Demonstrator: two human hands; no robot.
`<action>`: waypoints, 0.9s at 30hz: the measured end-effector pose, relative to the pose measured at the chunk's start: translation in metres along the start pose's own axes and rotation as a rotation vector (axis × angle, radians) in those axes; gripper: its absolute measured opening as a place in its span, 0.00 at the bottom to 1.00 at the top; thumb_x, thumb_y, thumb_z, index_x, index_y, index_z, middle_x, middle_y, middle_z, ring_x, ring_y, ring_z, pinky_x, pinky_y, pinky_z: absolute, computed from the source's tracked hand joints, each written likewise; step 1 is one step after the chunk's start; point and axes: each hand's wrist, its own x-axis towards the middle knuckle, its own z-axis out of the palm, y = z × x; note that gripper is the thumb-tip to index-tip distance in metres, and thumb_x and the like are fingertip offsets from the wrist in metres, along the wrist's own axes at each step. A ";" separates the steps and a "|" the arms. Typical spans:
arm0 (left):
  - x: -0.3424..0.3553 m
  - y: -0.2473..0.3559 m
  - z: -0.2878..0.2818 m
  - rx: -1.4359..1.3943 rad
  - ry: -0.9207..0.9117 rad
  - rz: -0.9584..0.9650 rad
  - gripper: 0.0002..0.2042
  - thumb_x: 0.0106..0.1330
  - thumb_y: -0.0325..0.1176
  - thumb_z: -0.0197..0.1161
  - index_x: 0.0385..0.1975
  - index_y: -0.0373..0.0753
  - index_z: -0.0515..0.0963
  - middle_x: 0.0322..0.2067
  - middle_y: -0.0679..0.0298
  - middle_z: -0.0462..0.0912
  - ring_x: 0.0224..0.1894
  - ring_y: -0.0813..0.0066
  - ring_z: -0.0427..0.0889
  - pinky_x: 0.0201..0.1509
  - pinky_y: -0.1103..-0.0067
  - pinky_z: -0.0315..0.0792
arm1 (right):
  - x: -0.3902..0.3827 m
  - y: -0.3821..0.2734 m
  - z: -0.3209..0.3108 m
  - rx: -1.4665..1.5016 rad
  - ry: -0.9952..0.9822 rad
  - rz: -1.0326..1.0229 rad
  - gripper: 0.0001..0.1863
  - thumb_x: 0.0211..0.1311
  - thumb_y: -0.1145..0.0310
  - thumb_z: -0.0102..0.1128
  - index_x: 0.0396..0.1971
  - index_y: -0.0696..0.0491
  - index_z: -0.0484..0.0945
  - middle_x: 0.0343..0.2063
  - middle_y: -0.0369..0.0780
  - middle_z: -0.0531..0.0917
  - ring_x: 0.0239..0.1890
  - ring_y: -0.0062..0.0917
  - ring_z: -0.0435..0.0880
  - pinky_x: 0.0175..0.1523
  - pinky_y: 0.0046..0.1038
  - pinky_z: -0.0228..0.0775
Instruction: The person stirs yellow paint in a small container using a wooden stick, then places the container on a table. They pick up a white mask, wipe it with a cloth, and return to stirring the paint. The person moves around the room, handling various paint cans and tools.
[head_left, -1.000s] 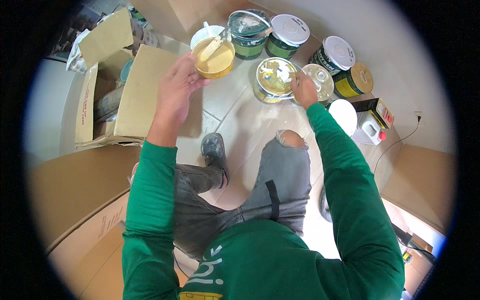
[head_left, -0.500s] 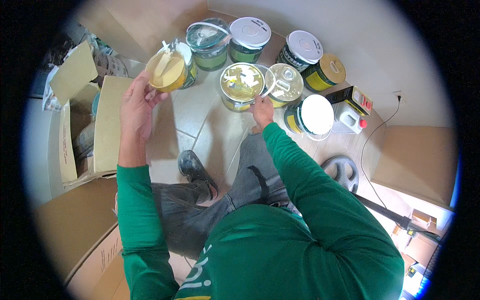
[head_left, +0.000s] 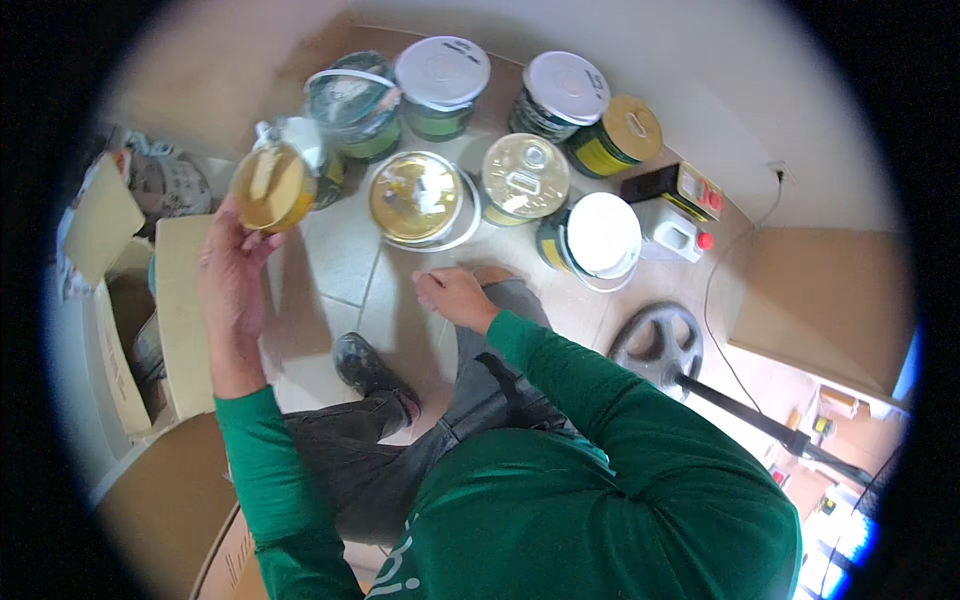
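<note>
My left hand point(head_left: 232, 265) is closed on a small round tub point(head_left: 283, 210) of mustard-yellow paint with a flat pale stick point(head_left: 264, 174) standing in it. Behind it a white-rimmed bucket point(head_left: 326, 188) is partly hidden. My right hand point(head_left: 445, 290) hovers over my bent knee with its fingers curled and nothing visible in them. Just beyond it, on the tiled floor point(head_left: 335, 265), stands a gold-lidded paint bucket point(head_left: 414, 195) with a white handle. To its right are a clear-lidded bucket point(head_left: 524, 178) and a white-lidded bucket point(head_left: 603, 235).
More buckets point(head_left: 441, 72) line the back wall point(head_left: 700, 100), beside jugs point(head_left: 672, 236). An open carton point(head_left: 185, 310) is at left. At right are a large cardboard panel point(head_left: 820, 300), a black cord point(head_left: 712, 310) and a wheel-shaped base point(head_left: 655, 340) with a pole.
My right hand has let go of the gold-lidded bucket and drawn back toward my knee. My left hand, still holding the tub, has moved leftward and lower in the picture as the view shifted.
</note>
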 end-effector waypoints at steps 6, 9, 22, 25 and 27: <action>0.009 0.008 -0.007 0.067 0.056 0.003 0.20 0.81 0.42 0.56 0.61 0.32 0.78 0.48 0.62 0.85 0.46 0.77 0.84 0.50 0.77 0.81 | 0.007 -0.049 -0.062 -0.047 0.403 -0.528 0.16 0.70 0.61 0.66 0.48 0.58 0.84 0.42 0.47 0.88 0.40 0.43 0.88 0.48 0.41 0.80; 0.013 0.015 -0.008 0.024 0.032 0.047 0.19 0.82 0.41 0.55 0.60 0.31 0.78 0.45 0.62 0.85 0.43 0.78 0.84 0.49 0.75 0.83 | 0.052 -0.072 -0.094 -0.484 0.348 -0.625 0.37 0.63 0.55 0.72 0.67 0.58 0.70 0.63 0.55 0.75 0.65 0.49 0.74 0.68 0.47 0.66; -0.006 0.030 -0.014 -0.018 0.125 0.112 0.19 0.79 0.40 0.60 0.59 0.31 0.80 0.29 0.72 0.77 0.31 0.85 0.76 0.44 0.77 0.82 | 0.121 -0.094 -0.080 -1.132 -0.194 -0.620 0.65 0.40 0.42 0.84 0.77 0.53 0.58 0.72 0.57 0.61 0.75 0.58 0.60 0.73 0.61 0.60; -0.007 0.029 -0.012 -0.009 0.117 0.130 0.20 0.78 0.41 0.62 0.59 0.30 0.80 0.29 0.72 0.76 0.31 0.85 0.76 0.43 0.77 0.82 | 0.119 -0.095 -0.080 -1.157 -0.207 -0.588 0.63 0.40 0.42 0.84 0.76 0.51 0.60 0.72 0.58 0.60 0.74 0.60 0.60 0.72 0.62 0.61; -0.006 0.027 -0.011 -0.012 0.116 0.107 0.20 0.78 0.41 0.62 0.59 0.30 0.80 0.29 0.73 0.75 0.31 0.85 0.76 0.43 0.77 0.82 | 0.122 -0.098 -0.079 -1.177 -0.229 -0.552 0.63 0.41 0.42 0.84 0.76 0.50 0.60 0.72 0.59 0.59 0.74 0.61 0.60 0.72 0.63 0.62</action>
